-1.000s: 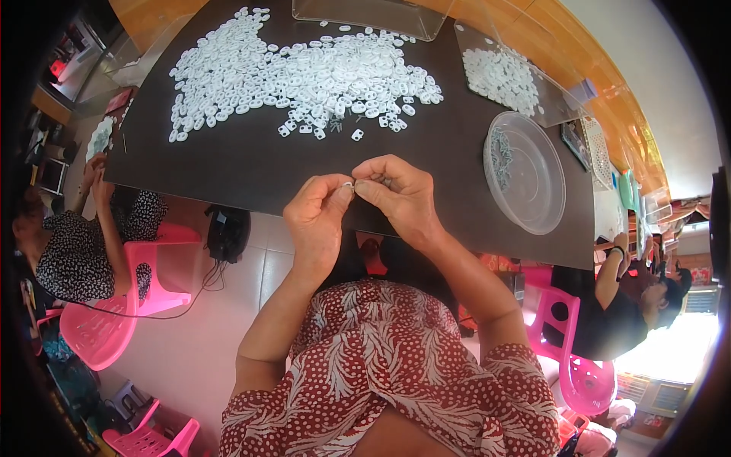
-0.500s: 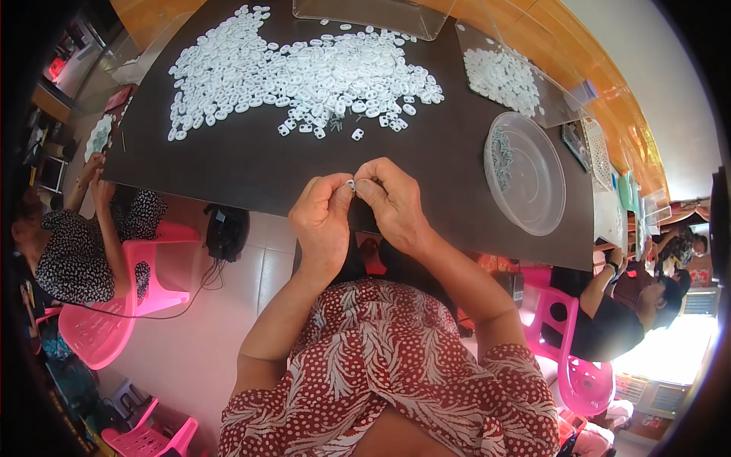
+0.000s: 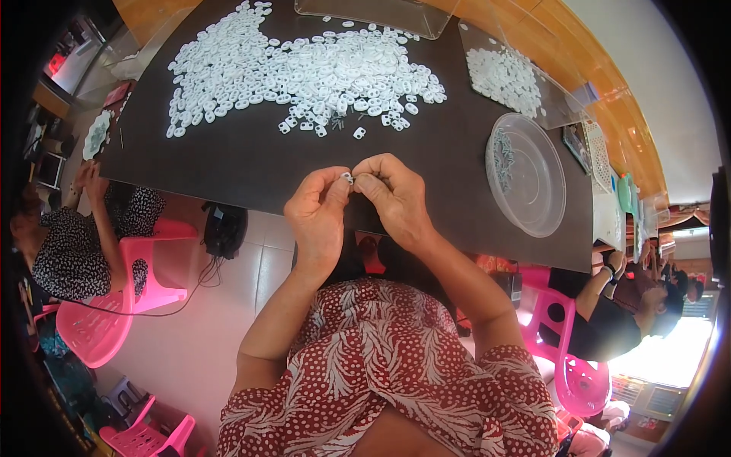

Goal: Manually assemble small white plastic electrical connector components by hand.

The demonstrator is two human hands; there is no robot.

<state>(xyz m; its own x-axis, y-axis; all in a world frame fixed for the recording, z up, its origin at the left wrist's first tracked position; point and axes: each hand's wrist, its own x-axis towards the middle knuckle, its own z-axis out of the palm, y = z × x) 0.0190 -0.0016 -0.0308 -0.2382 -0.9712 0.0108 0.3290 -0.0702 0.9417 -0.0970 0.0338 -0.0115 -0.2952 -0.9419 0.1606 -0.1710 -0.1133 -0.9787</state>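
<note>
Above the near edge of the dark table [image 3: 251,167], my two hands meet fingertip to fingertip. My left hand [image 3: 316,213] pinches a small white plastic piece with holes [image 3: 347,177] between thumb and index finger. Touching its right side, my right hand [image 3: 397,202] is closed in a pinch; a tiny dark spot shows at its fingertips, too small to name. Beyond my hands spreads a big heap of like white oval pieces [image 3: 327,68]. A few small grey metal pins [image 3: 338,122] lie at the heap's near edge, beside a single white piece [image 3: 359,132].
At right stands a round clear plastic tray [image 3: 537,198] with grey metal pins [image 3: 502,156] along its left side. Behind it, a clear box [image 3: 560,107] holds more white pieces. Other people sit at left and right, near pink chairs [image 3: 156,266].
My hands have shifted slightly, the left a little to the left, and the white piece has tilted between my fingers. At far left, a co-worker's hands have moved.
</note>
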